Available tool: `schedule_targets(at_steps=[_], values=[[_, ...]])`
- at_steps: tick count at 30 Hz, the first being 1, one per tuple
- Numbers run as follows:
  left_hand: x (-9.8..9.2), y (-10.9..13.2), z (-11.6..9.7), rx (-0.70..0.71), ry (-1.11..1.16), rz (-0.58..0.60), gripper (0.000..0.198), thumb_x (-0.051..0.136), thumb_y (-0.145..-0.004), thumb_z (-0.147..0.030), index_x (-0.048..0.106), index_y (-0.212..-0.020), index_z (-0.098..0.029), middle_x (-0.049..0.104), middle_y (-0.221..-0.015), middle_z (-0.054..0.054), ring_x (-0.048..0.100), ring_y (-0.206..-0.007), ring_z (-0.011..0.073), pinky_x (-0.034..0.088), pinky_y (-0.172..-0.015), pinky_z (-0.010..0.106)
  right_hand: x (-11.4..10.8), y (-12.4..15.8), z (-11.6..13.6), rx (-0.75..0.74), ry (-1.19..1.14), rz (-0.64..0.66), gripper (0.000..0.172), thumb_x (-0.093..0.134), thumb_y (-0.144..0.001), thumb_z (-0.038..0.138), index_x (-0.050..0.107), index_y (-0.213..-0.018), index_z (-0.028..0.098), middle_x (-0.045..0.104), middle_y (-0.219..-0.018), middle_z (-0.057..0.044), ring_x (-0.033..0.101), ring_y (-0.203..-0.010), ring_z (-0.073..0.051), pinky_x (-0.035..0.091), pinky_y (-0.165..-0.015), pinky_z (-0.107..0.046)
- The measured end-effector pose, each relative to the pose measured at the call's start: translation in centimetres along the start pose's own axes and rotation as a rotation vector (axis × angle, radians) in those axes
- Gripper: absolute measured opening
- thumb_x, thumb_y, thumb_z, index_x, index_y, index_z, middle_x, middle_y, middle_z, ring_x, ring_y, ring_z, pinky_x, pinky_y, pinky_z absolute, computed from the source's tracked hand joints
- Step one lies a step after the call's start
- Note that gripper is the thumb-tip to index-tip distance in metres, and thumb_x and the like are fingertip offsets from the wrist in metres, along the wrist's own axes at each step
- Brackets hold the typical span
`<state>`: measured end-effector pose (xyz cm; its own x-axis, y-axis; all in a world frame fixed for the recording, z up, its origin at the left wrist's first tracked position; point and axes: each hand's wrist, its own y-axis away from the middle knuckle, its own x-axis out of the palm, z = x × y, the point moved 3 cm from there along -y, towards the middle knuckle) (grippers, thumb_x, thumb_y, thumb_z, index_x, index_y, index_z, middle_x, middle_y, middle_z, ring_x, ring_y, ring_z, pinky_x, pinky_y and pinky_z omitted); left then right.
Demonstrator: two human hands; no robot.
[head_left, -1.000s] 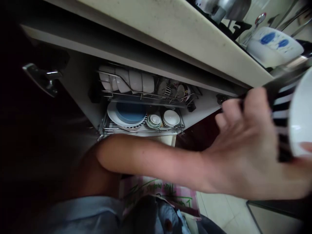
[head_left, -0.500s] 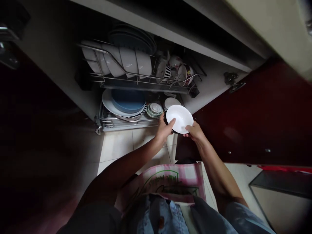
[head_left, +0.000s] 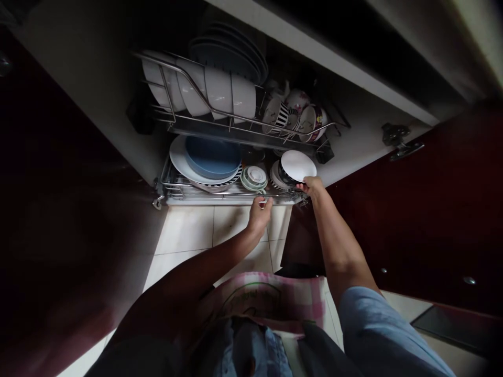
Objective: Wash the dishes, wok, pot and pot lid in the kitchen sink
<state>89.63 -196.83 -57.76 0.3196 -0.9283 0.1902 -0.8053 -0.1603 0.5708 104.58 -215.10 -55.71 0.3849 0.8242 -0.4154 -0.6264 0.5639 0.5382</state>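
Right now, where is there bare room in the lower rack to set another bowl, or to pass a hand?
A narrow strip runs along the front rail, below the large plate and the small stacked dishes. Beyond the rail, floor tile shows left of the left hand. The right end is crowded: the white bowl fills it, by the right hand.

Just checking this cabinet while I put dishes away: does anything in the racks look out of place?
The black-and-white striped bowl looks odd: it sits tilted on the white dishes at the right of the lower wire rack, just beyond the right hand, rather than lying flat.
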Motion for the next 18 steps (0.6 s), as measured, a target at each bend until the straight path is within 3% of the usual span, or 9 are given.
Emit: schedule_targets(at_steps=[10,18], values=[[-0.3,-1.5,0.4,-0.042,0.005,-0.043,0.01,0.061,-0.093,-0.027,0.053,-0.092,-0.021,0.057,-0.092,0.002,0.055,-0.076,0.0131,0.047,-0.063,0.023,-0.9,-3.4,-1.5,-0.051,0.052,0.031,0.033,0.059,-0.078,-0.006,0.054,-0.103,0.015,0.055,-0.061,0.004,0.057,-0.044,-0.01,0.042,-0.035,-0.013],[-0.5,-2.8,1.0,-0.032,-0.015,-0.034,0.011,0.06,-0.091,-0.03,0.054,-0.09,-0.021,0.059,-0.092,0.004,0.059,-0.083,0.0156,0.048,-0.058,0.02,2.4,-7.2,-1.0,-0.064,0.104,0.057,0.024,0.054,-0.084,-0.002,0.054,-0.103,0.013,0.053,-0.057,0.006,0.057,-0.043,-0.01,0.045,-0.041,-0.014]])
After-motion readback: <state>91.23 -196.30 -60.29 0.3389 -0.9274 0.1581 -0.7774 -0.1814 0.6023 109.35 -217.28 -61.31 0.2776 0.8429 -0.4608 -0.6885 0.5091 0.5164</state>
